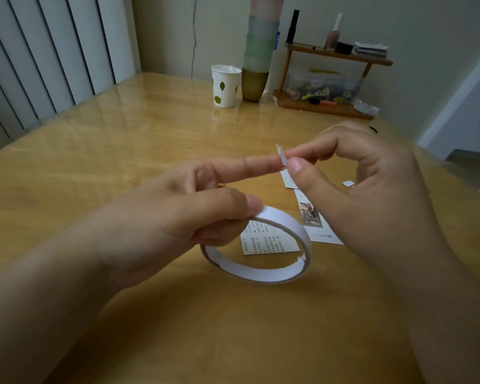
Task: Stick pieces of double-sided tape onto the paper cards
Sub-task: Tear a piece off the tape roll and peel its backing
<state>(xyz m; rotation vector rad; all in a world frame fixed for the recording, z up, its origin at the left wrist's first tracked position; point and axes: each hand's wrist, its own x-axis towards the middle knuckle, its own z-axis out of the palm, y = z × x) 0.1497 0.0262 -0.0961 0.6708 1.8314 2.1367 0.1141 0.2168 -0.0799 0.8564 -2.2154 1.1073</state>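
The left hand (194,206) grips the tape roll (257,248) between its thumb and curled lower fingers, holding the white ring in front of the person above the desk (122,151), while its index finger points straight out toward the other hand. The right hand (352,189) pinches a small white piece of tape (281,155) between thumb and index fingertip, right at the tip of the left index finger; the piece stands upright between the two hands

Under and just beyond the roll, between the hands, lie the paper cards (269,241): one printed with text seen through the ring, another with a small picture running under the right thumb, and a third partly hidden behind that thumb. A tiny white scrap (348,183) lies on the desk inside the curve of the right hand

Well beyond both hands, at the far edge of the desk, stand a paper cup (225,85) with green leaves, a tall stack of cups (258,56) beside it, and a wooden shelf (330,81) with small items to the right of that
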